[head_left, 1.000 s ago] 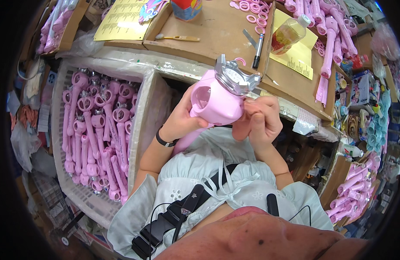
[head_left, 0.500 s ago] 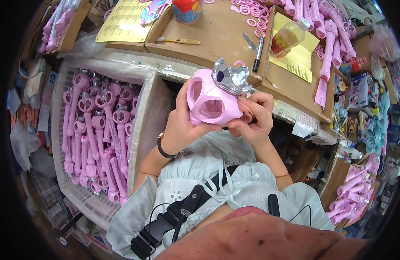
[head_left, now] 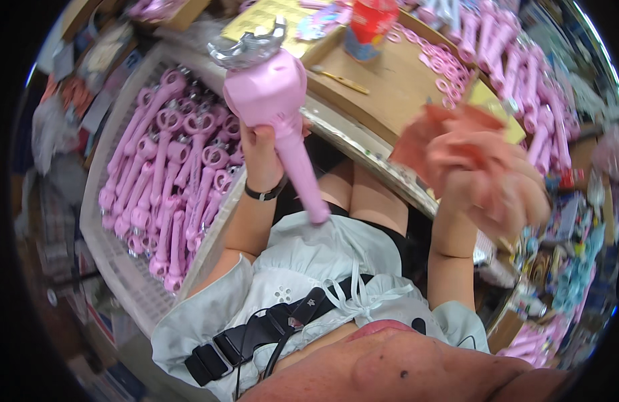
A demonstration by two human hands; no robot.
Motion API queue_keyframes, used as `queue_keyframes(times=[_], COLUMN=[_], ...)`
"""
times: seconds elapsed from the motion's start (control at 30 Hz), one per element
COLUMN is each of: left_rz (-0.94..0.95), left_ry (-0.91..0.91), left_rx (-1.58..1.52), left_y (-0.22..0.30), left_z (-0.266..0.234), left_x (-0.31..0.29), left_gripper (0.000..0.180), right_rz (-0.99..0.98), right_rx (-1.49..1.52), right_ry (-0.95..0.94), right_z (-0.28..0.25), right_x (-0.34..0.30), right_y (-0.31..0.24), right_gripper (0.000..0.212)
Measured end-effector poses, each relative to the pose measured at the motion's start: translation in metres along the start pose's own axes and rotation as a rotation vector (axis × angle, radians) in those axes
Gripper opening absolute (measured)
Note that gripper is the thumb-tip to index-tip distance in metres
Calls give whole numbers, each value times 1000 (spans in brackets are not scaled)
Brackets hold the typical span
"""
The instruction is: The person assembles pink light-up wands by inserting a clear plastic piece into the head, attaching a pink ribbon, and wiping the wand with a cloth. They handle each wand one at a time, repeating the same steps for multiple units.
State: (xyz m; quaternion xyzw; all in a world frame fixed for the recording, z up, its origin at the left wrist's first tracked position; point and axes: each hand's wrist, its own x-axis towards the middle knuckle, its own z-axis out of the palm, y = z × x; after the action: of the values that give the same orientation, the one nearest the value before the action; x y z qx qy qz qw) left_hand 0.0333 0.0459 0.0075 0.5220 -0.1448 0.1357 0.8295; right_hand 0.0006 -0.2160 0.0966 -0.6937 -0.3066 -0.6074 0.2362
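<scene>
My left hand (head_left: pixel 261 151) grips a pink toy wand (head_left: pixel 299 167) just below its bulky head, on the near side of the bench. The wand tilts, with its silver crown (head_left: pixel 249 48) at the upper left and its handle end down toward my lap. Off to the right, my right hand (head_left: pixel 504 201) is raised and smeared by motion, clutching a crumpled salmon-coloured cloth (head_left: pixel 463 144). The cloth is apart from the wand and hangs over the bench's right part.
Left of me stands a white plastic crate (head_left: pixel 132 281) packed with similar pink wands. A cardboard tray (head_left: pixel 363 107) on the bench holds a toothbrush (head_left: pixel 339 80), a red-and-blue container (head_left: pixel 370 33) and several pink rings (head_left: pixel 447 67). More pink wands (head_left: pixel 544 127) lie at the far right.
Both hands were together at the wand's head; now they are apart. The wand has moved left and its handle shows. My right hand has swung right with the cloth. The view has shifted.
</scene>
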Motion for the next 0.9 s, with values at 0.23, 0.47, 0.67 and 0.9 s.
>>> queue_keyframes(times=[0.23,0.47,0.67,0.9], left_rz=[-51,-152,-372,-575], left_ry=[280,148,-171,-86], left_rx=[-500,-712,-82,-408], left_y=[6,-15,-23,-35], left_z=[-21,-13,36,45], left_x=[3,10,-11,-21], left_gripper=[78,87,51,50], right_rz=[278,1558,1266,1192], right_rx=[-240,1507,321,210], right_ry=[-389,-1053,-851,-817], right_z=[83,28,34,19], right_x=[-11,-137,-139,-151], right_y=[45,-94,-126,-131], right_gripper=[62,65,54,58])
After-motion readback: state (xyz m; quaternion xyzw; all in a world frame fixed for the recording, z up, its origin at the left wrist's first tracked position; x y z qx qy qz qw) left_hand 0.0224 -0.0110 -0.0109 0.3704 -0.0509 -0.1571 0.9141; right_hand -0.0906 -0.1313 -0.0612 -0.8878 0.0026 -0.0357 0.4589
